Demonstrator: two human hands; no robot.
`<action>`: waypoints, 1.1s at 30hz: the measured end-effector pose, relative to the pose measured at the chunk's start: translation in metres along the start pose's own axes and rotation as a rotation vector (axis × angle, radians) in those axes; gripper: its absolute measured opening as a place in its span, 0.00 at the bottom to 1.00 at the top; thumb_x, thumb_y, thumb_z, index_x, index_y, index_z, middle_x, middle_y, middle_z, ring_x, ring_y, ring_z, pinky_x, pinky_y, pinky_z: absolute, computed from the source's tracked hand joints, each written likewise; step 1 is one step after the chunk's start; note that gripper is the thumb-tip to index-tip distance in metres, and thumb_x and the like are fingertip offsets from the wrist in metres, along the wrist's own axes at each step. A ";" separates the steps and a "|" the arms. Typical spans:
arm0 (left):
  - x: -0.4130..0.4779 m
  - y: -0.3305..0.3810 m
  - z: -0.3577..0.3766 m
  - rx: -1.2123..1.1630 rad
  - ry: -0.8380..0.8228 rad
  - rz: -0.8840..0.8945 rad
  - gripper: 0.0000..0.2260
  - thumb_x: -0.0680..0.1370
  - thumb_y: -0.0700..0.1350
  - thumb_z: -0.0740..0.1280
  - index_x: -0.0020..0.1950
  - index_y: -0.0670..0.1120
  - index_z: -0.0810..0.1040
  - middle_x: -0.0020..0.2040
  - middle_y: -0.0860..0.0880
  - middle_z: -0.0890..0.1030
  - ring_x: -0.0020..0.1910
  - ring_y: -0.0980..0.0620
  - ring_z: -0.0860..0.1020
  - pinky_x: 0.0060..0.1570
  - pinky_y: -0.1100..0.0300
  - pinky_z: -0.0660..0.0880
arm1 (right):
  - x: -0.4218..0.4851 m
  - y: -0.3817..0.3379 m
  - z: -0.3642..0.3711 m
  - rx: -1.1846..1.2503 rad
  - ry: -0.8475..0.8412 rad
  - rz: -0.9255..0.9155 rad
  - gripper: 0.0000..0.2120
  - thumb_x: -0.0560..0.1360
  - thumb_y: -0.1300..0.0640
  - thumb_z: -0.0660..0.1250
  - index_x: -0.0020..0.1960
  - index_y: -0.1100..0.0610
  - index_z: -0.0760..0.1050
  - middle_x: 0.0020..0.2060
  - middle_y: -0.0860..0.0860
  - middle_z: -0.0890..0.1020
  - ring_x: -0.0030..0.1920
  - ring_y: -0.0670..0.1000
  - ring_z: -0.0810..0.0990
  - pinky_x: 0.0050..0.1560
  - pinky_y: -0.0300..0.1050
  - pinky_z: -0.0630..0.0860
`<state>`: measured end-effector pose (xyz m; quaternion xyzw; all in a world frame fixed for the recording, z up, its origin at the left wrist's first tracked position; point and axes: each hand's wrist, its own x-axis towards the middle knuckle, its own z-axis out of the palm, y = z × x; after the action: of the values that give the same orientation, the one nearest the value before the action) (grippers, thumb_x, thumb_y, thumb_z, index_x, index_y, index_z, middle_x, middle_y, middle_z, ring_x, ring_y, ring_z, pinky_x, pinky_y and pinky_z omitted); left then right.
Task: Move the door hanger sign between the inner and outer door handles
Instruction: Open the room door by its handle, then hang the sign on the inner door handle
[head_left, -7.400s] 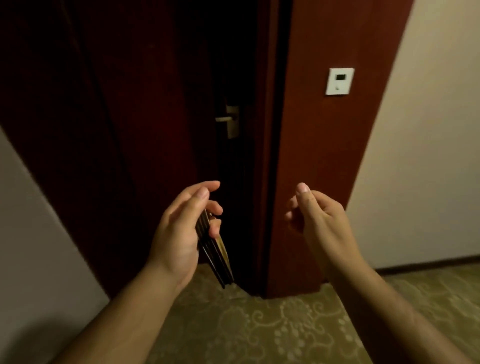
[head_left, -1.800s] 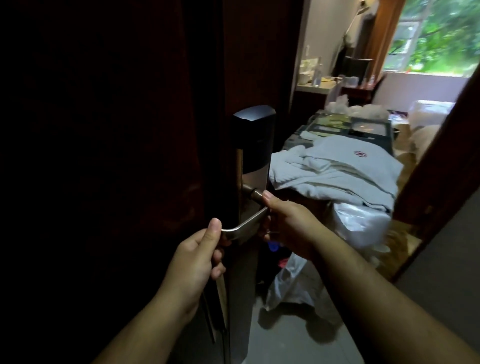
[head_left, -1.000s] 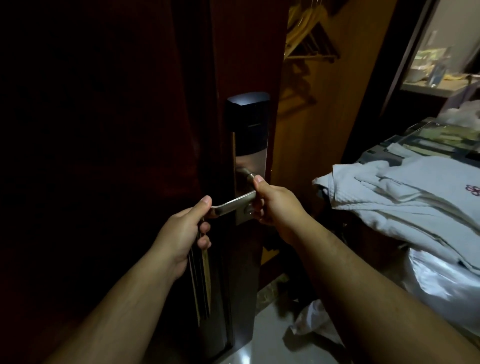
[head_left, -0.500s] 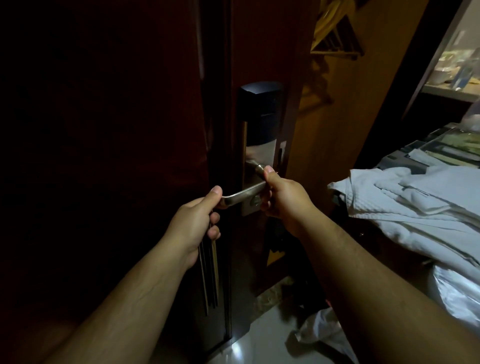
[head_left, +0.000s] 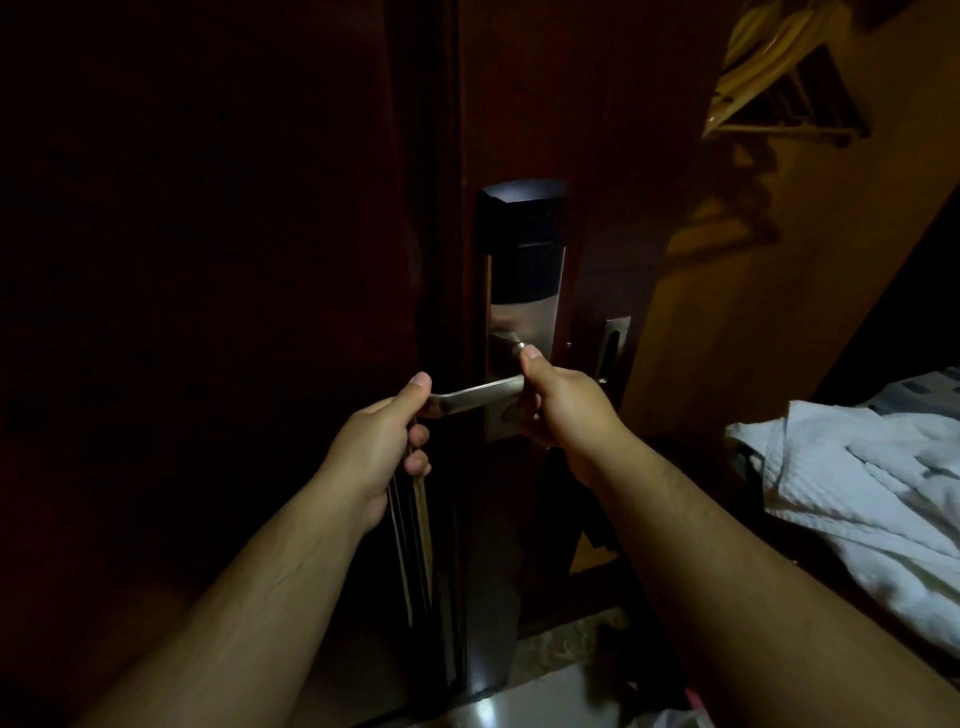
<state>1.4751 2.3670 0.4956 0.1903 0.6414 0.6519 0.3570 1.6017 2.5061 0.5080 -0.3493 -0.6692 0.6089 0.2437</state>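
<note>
Sign (head_left: 422, 540) is hanging straight down, my left hand (head_left: 374, 447) pinching its top at the handle (head_left: 478, 395) tip, right hand (head_left: 561, 410) gripping the root.

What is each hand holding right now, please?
Left hand: closed, gripping the sign, with the thumb at the tip of the handle.
Right hand: closed round the handle's base.

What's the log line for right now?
left hand: holds sign at handle tip | right hand: grips handle near lock | sign hung: cannot tell
</note>
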 end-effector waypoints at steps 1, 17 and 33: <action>0.000 0.000 0.001 -0.001 0.014 0.002 0.18 0.77 0.60 0.66 0.52 0.46 0.81 0.31 0.51 0.69 0.26 0.54 0.67 0.41 0.55 0.72 | 0.001 0.001 -0.001 -0.007 -0.014 -0.004 0.21 0.80 0.38 0.57 0.42 0.54 0.76 0.34 0.50 0.76 0.37 0.50 0.75 0.42 0.45 0.72; -0.026 -0.015 0.004 -0.011 0.211 0.011 0.18 0.77 0.61 0.66 0.49 0.45 0.80 0.29 0.53 0.71 0.26 0.55 0.68 0.41 0.55 0.73 | -0.001 -0.009 -0.007 -0.025 -0.048 0.097 0.23 0.79 0.37 0.57 0.46 0.56 0.76 0.37 0.52 0.78 0.36 0.51 0.77 0.36 0.44 0.72; -0.122 0.007 0.008 -0.102 0.149 0.193 0.13 0.78 0.55 0.66 0.46 0.45 0.78 0.27 0.52 0.66 0.22 0.55 0.64 0.38 0.56 0.73 | -0.061 0.001 -0.027 -0.046 -0.117 -0.063 0.22 0.79 0.37 0.57 0.51 0.53 0.81 0.36 0.46 0.78 0.38 0.46 0.77 0.41 0.42 0.73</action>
<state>1.5609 2.2865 0.5290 0.1835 0.6108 0.7274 0.2532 1.6610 2.4775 0.5170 -0.2973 -0.7067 0.6050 0.2151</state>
